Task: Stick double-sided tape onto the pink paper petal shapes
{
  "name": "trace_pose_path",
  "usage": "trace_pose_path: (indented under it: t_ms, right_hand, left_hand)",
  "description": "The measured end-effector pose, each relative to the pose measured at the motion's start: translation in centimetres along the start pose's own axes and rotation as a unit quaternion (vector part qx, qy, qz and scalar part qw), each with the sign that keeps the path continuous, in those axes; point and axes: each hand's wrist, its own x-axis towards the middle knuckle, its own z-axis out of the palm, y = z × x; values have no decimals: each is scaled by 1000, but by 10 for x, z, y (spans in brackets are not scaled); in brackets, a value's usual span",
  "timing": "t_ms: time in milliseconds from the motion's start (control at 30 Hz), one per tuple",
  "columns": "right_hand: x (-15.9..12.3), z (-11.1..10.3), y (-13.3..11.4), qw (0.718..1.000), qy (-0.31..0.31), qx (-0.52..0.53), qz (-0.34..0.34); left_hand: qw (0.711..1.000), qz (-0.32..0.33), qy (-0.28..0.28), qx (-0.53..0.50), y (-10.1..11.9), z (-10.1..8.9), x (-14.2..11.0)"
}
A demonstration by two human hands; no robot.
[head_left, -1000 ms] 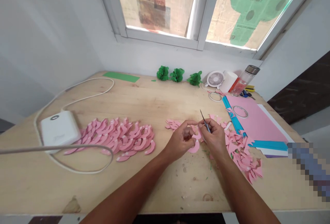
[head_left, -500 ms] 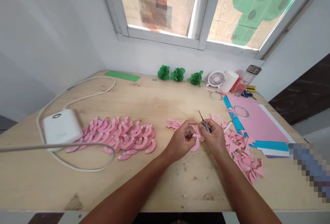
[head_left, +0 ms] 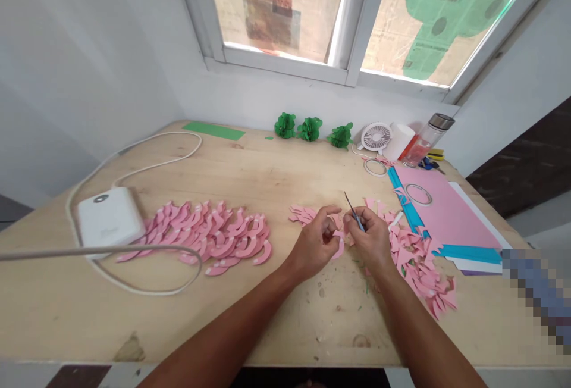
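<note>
A small curved piece of pink paper (head_left: 339, 246) is pinched between the thumb and fingers of my left hand (head_left: 314, 241). My right hand (head_left: 371, 239) grips a slim, dark pointed metal tool (head_left: 353, 210), its tip aimed away from me; whether it is scissors or tweezers I cannot tell. Both hands are close together above the table. Left of them lie rows of overlapping pink paper arcs (head_left: 223, 234), many with small white marks. A few small pink pieces (head_left: 303, 214) rest just beyond my left hand. Pink offcuts (head_left: 422, 269) are heaped beside my right forearm.
At left a white power bank (head_left: 109, 221) trails a pale cable (head_left: 134, 287). Green paper puffs (head_left: 310, 129) line the back, near a small fan (head_left: 376, 137) and a glass bottle (head_left: 426, 141). Pink sheets (head_left: 450, 215) with blue strips (head_left: 468, 253) lie at right.
The view has shifted slightly. The pink piece in my left hand shows a little less below the fingers. Both hands keep nearly the same position and grip.
</note>
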Motion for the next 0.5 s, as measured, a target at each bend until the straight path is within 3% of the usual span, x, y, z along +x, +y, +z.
trace_pose_path:
  t_ms: [233,367,500]
  right_hand:
    - [-1,-2,-3,998,-5,49,40]
    - [-1,0,0,989,-74,105,76]
    - [-4,4,-1,977,-146,131,77]
  left_hand:
    - [985,-65,86,-137,1,-7,8]
    - [966,-78,146,-199,3,-11,11]
    - [955,-82,170,-229,2,-12,11]
